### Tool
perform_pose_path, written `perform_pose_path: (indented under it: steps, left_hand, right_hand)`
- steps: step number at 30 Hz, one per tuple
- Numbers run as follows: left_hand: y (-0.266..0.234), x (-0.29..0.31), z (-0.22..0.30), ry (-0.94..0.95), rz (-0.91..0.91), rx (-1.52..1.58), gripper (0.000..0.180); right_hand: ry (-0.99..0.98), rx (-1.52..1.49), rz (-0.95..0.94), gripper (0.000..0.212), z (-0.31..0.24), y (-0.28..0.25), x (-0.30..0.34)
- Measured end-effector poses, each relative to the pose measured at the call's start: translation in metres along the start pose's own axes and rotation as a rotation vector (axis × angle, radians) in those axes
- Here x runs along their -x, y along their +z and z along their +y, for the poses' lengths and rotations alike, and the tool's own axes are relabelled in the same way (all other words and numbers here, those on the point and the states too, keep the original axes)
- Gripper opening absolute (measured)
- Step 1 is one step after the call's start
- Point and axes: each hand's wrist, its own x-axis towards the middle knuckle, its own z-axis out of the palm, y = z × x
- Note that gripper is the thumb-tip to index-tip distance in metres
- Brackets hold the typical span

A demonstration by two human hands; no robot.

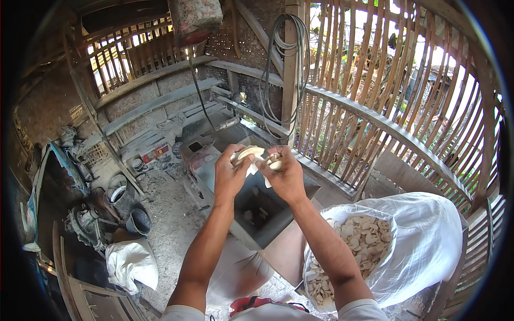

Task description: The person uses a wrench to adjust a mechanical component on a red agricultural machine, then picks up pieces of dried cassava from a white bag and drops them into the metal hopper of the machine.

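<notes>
My left hand (232, 170) is closed around several pale, dry-looking slices (250, 152), its thumb and fingers gripping their edges. Beside it, my right hand (286, 175) is closed on more of these whitish pieces (274, 161). Both hands are raised close together over a grey metal hopper (256, 239), whose dark inside has a few pale bits in it. To the right of my right forearm, a large open white sack (423, 241) is filled with the same kind of slices (363, 235).
Dusty floor lies left of the hopper, with a dark bucket (139, 221), another pail (118, 193) and a crumpled white sack (131, 263). A coiled hose (274, 69) hangs on a post. Slatted wooden walls (369, 91) enclose the right side; a block-like object (196, 20) hangs overhead.
</notes>
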Motion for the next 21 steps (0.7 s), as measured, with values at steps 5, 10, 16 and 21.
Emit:
perform_pose_path:
  steps: [5,10,16,21]
  left_hand:
    - [0.002,-0.001,0.004,-0.067,-0.008,0.055,0.023]
    - [0.001,-0.001,0.000,-0.105,-0.017,0.059,0.022]
    - [0.003,0.000,-0.004,-0.058,-0.037,0.070,0.026]
    - [0.001,-0.001,-0.006,-0.072,-0.060,0.023,0.025]
  right_hand:
    - [-0.200,0.121,0.019,0.038,0.010,-0.004,-0.002]
    - [-0.072,0.027,-0.022,0.039,0.002,-0.002,0.001]
    - [-0.110,0.061,-0.024,0.034,0.000,-0.006,0.001]
    - [-0.122,0.021,-0.028,0.030,-0.001,-0.006,0.002]
